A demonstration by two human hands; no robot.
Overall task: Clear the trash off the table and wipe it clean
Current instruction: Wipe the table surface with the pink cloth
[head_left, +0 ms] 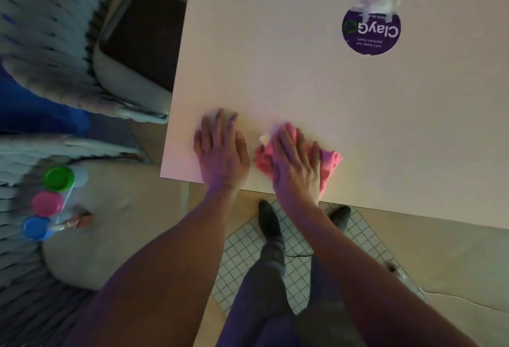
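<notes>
mostly the table (330, 93) looks bare, so wiping seems under way; a torn purple sticker (371, 29) remains. right hand (296, 163) presses flat, fingers straight, on the pink cloth (330, 162) near the front edge; left hand (220, 151) lies flat over what may be a pale scrap (213, 115); another scrap (265, 138) touches the cloth.

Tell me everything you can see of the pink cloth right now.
The cloth is pink, soft-looking fabric, bunched and creased rather than spread flat. It lies on the table near the front edge, one corner reaching that edge. The right hand presses down on it with straight fingers, covering its middle; pink shows on both sides. A small white scrap lies at its far left corner.
</notes>
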